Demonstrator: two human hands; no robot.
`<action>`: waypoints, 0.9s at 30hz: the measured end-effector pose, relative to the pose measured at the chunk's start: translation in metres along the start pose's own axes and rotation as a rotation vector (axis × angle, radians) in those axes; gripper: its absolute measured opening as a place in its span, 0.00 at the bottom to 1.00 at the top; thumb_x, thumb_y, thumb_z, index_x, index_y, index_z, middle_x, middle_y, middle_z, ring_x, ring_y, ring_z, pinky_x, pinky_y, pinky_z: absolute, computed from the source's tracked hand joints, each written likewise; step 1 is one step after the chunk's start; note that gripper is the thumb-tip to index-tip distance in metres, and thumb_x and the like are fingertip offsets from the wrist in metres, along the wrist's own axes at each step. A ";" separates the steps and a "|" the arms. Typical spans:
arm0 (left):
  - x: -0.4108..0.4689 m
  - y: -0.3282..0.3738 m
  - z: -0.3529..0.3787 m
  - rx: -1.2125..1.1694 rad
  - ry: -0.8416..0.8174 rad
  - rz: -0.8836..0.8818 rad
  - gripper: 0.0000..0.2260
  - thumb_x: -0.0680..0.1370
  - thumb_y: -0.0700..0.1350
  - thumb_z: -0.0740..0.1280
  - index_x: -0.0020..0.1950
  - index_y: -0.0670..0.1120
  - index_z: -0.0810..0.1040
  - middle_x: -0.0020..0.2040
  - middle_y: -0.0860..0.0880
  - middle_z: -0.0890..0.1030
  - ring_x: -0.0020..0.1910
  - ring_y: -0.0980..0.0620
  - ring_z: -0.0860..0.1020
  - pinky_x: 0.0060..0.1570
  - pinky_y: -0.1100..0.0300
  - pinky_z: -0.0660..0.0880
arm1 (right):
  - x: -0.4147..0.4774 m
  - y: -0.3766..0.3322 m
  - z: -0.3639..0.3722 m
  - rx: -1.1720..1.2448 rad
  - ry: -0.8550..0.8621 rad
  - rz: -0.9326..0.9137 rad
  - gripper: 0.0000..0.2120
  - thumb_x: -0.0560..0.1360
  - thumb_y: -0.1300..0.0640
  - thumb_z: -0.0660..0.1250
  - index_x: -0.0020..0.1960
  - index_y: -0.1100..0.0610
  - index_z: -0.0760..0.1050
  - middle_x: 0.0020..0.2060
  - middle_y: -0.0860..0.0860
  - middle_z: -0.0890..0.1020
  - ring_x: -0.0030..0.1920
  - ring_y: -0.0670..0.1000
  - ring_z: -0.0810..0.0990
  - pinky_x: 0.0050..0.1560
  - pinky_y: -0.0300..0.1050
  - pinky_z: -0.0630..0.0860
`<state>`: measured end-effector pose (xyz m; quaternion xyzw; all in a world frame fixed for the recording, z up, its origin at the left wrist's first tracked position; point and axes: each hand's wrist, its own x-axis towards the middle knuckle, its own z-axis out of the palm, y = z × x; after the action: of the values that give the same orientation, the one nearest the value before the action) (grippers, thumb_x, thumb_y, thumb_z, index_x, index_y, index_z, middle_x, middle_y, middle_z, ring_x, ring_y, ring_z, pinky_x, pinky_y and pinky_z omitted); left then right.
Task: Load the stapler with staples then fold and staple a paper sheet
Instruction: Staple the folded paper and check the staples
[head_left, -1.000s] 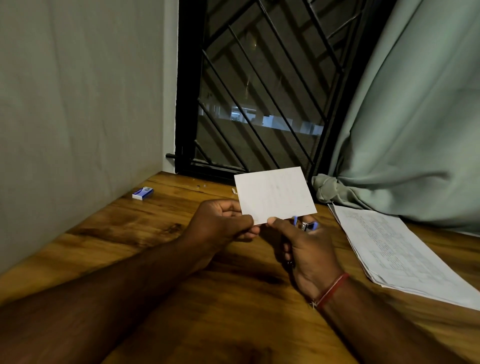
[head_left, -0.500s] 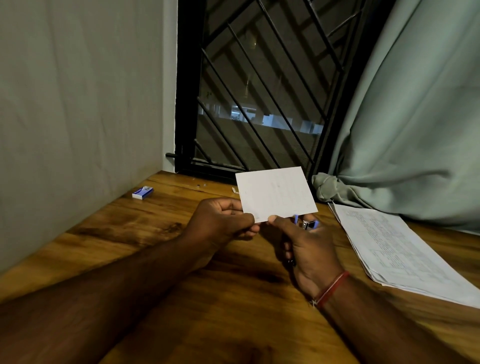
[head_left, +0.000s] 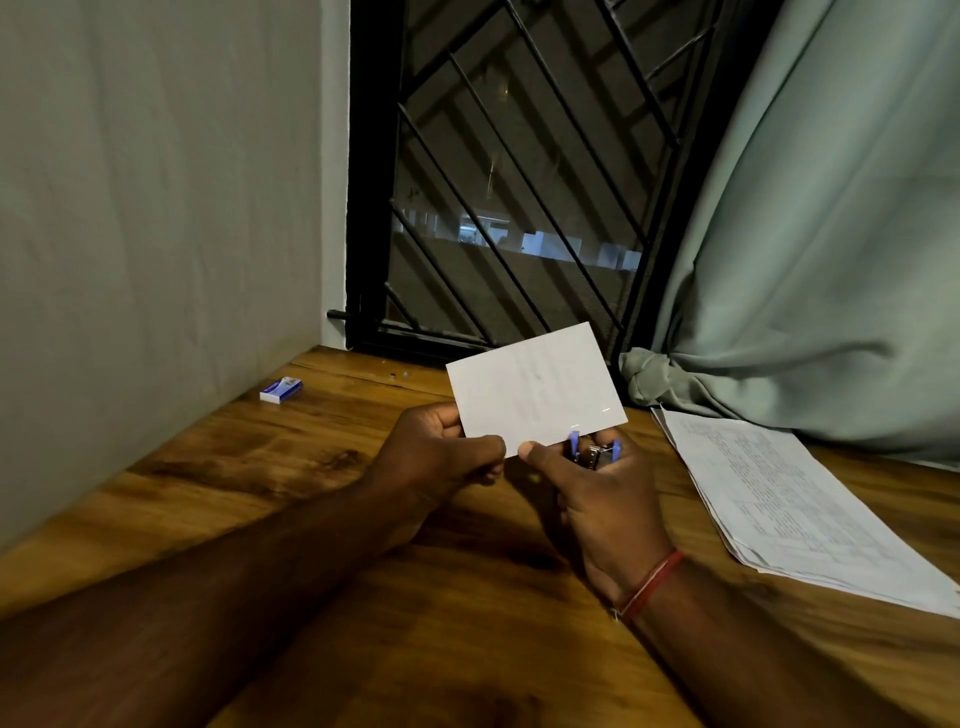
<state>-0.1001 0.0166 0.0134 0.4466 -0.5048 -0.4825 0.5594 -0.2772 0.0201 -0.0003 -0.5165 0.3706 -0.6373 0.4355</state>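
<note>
A folded white paper sheet (head_left: 535, 387) is held upright above the wooden table (head_left: 322, 467). My left hand (head_left: 441, 449) pinches its lower left corner. My right hand (head_left: 605, 493) grips a small blue and metal stapler (head_left: 595, 453) whose jaws sit at the sheet's bottom edge, and its thumb touches that edge. Most of the stapler is hidden inside the hand. A small blue and white staple box (head_left: 281, 389) lies on the table at the far left, next to the wall.
A stack of printed paper sheets (head_left: 795, 514) lies on the table at the right. A green curtain (head_left: 810, 260) hangs behind it, bunched on the tabletop. A barred window (head_left: 509, 208) and a plain wall (head_left: 156, 208) close off the back and left.
The folded sheet and both hands have stayed almost in place; the sheet has tilted very slightly.
</note>
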 end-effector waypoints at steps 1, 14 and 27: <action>0.000 0.000 0.000 0.000 -0.002 0.001 0.11 0.77 0.29 0.72 0.57 0.38 0.86 0.47 0.35 0.89 0.44 0.39 0.84 0.58 0.39 0.84 | 0.001 0.001 0.001 -0.004 0.018 0.004 0.11 0.72 0.68 0.83 0.45 0.57 0.84 0.45 0.63 0.89 0.48 0.68 0.90 0.52 0.64 0.88; 0.007 0.002 -0.015 0.259 -0.035 0.127 0.41 0.73 0.42 0.83 0.81 0.56 0.67 0.69 0.52 0.83 0.64 0.50 0.83 0.65 0.42 0.83 | 0.016 0.004 -0.018 0.089 0.109 0.144 0.15 0.71 0.63 0.83 0.54 0.60 0.82 0.36 0.59 0.80 0.27 0.50 0.69 0.26 0.41 0.64; 0.009 -0.001 -0.018 0.292 0.151 0.387 0.04 0.82 0.50 0.75 0.56 0.54 0.88 0.50 0.60 0.89 0.50 0.61 0.86 0.47 0.61 0.84 | 0.025 -0.010 -0.026 0.057 0.083 0.132 0.26 0.68 0.52 0.85 0.64 0.52 0.83 0.46 0.53 0.88 0.29 0.47 0.81 0.27 0.37 0.76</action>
<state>-0.0821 0.0074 0.0121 0.4525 -0.6020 -0.2538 0.6070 -0.3068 0.0002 0.0121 -0.4515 0.4034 -0.6385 0.4751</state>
